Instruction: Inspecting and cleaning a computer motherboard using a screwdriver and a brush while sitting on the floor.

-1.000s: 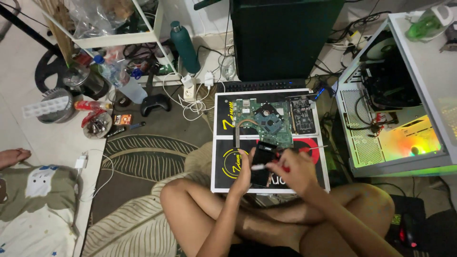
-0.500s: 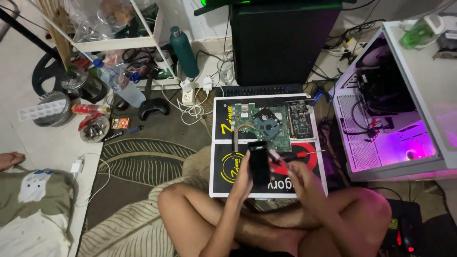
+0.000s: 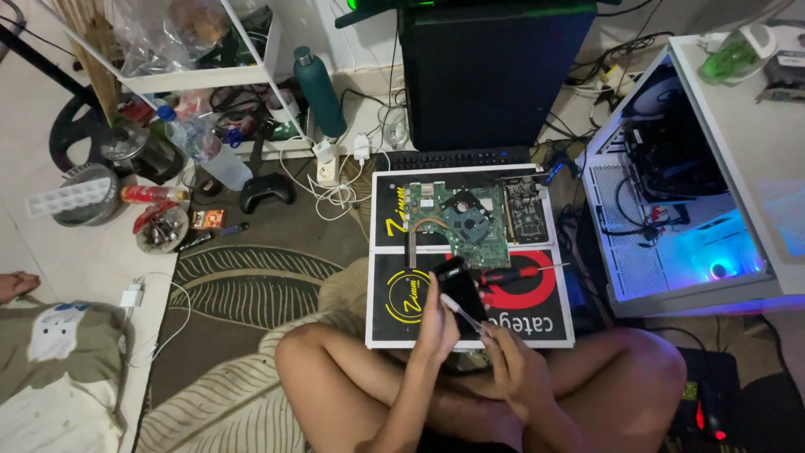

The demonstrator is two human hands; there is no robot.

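Note:
I sit cross-legged on the floor. My left hand [image 3: 436,323] grips a black flat rectangular device [image 3: 460,289] and holds it upright over a black printed mat [image 3: 394,252]. My right hand [image 3: 510,359] holds a thin white tool [image 3: 462,313] whose tip rests against the device's lower side. A green circuit board [image 3: 457,222] lies on the far half of the mat. A red-handled screwdriver [image 3: 520,273] lies on the mat just right of the device.
A black tower case [image 3: 495,75] stands behind the mat. An open white computer case [image 3: 671,218] glows blue at right. A teal bottle [image 3: 317,92], a game controller [image 3: 267,191], a power strip with cables [image 3: 331,164] and a cluttered shelf [image 3: 201,50] are at left.
Both hands have drawn closer to my body with the device. The right hand's tool now lies against the device's lower side. The open case's light turned from yellow to purple to blue.

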